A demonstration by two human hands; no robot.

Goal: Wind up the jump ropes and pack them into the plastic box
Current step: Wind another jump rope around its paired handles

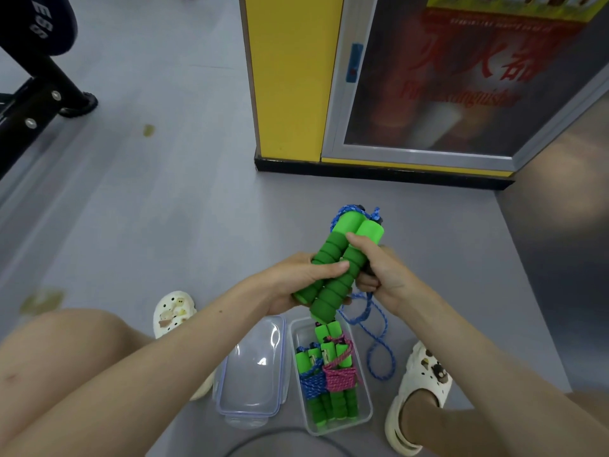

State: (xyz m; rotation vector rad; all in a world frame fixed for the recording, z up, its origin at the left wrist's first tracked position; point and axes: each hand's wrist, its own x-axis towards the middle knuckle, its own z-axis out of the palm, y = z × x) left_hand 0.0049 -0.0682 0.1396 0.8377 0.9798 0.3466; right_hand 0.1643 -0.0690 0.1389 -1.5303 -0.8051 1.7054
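Grey floor (pixel 164 209) stained, yellow pillar (pixel 290 77) upper centre | jump rope (pixel 334 290) handles gripped mid-frame by left hand (pixel 296 278) and right hand (pixel 384 275) | plastic box (pixel 333 429) below, wound ropes (pixel 329 377) packed inside, lid (pixel 253 367) beside.

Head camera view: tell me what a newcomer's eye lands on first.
The green foam handles of a jump rope stand out at centre, gripped side by side by the left hand and right hand, with loose blue rope dangling below. Beneath, on the grey floor, a clear plastic box holds wound ropes, one wrapped blue and one pink, its lid lying on its left. A yellow pillar rises behind.
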